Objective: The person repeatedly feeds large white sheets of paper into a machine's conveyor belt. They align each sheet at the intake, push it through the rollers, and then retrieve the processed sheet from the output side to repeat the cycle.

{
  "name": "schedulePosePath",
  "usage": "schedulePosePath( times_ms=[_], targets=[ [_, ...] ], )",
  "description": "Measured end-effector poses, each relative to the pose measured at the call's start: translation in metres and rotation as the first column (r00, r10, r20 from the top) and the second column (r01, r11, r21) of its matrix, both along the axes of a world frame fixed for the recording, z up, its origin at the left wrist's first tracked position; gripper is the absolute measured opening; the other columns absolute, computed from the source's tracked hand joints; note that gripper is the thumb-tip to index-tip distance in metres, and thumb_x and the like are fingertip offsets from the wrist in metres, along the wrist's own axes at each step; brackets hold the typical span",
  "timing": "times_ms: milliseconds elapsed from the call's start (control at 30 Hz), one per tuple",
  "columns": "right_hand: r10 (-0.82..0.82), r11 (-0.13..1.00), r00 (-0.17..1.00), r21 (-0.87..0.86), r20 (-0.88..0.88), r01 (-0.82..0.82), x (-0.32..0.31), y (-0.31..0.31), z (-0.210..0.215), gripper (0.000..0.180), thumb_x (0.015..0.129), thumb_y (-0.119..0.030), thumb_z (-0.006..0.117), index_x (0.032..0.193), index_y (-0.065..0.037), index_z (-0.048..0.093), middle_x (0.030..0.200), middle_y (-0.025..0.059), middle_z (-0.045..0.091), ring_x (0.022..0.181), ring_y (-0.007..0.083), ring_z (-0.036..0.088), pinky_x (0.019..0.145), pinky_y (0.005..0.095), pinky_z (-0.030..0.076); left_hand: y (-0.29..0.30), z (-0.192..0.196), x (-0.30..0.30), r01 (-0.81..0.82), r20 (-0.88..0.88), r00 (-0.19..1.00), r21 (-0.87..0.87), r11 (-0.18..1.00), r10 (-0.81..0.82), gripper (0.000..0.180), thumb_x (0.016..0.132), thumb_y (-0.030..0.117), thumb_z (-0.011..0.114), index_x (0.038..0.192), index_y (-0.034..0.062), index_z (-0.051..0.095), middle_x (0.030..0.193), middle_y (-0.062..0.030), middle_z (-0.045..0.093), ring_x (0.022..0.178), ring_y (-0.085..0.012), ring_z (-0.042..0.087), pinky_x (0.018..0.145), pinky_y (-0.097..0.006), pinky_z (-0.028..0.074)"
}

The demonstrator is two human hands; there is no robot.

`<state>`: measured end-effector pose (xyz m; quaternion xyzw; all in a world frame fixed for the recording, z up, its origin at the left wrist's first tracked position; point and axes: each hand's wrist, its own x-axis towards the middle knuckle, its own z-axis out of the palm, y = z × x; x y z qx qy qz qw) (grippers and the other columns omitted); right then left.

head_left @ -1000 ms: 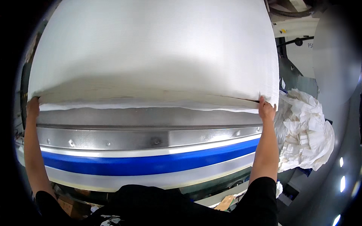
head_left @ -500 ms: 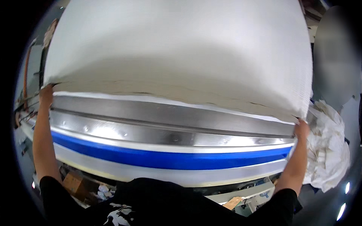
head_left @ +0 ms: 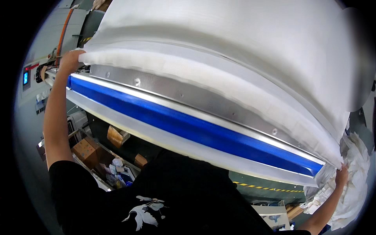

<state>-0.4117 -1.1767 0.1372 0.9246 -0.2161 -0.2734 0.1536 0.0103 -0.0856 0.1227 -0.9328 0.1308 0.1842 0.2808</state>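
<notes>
No words or numbers you can read. You've got yellow-and-black hazard tape [head_left: 270, 188] below the right part of the blue bar [head_left: 188, 126], a shorter striped piece [head_left: 85, 40] above its left end, and a lit blue screen [head_left: 26, 78] to its left, characters illegible.

One blue strip [head_left: 192, 126]. Near its ends are two hands: one left hand [head_left: 72, 61], one right hand [head_left: 342, 176]. Above the strip, one white sheet [head_left: 231, 27]. Past its right end, one cloth pile [head_left: 358, 188]. Left of it, one screen [head_left: 26, 78].
</notes>
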Motion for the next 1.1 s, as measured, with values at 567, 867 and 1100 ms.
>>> schedulePosePath(
  times_ms=[567,867,1100],
  targets=[
    [0.131,0.991,0.850,0.079,-0.510,-0.105,-0.093,0.075,-0.089,0.020,0.077,-0.018,0.053,0.086,-0.008,0.067,0.087,0.0155,0.065,0.086,0.0348,0.062,0.077,0.0454,0.049,0.031,-0.115,-0.130,0.095,-0.575,0.771,0.528,0.844,0.274,0.021,0.075,0.012,0.065,0.095,0.0110,0.070,0.103,-0.0078,0.067,0.097,-0.0283,0.063,0.076,-0.039,0.051],
    [0.044,0.999,0.839,0.024,-0.542,-0.036,-0.108,0.070,-0.104,0.019,0.076,-0.008,0.053,0.088,-0.003,0.066,0.094,0.0192,0.064,0.091,0.0358,0.060,0.079,0.0430,0.049,0.058,-0.126,-0.121,-0.094,-0.262,0.917,0.591,0.801,0.302,0.022,0.085,0.022,0.052,0.094,0.0148,0.071,0.100,-0.0092,0.068,0.095,-0.0268,0.064,0.078,-0.045,0.047],
    [0.084,0.997,0.892,0.039,-0.444,-0.074,-0.132,0.058,-0.110,0.017,0.077,-0.015,0.054,0.081,-0.005,0.067,0.093,0.0152,0.064,0.092,0.0335,0.059,0.081,0.0425,0.047,0.033,-0.077,-0.087,-0.478,0.198,0.877,0.266,0.837,0.438,0.024,0.085,0.015,0.052,0.105,0.0137,0.065,0.102,-0.0096,0.067,0.094,-0.0280,0.065,0.073,-0.042,0.051]
  ],
)
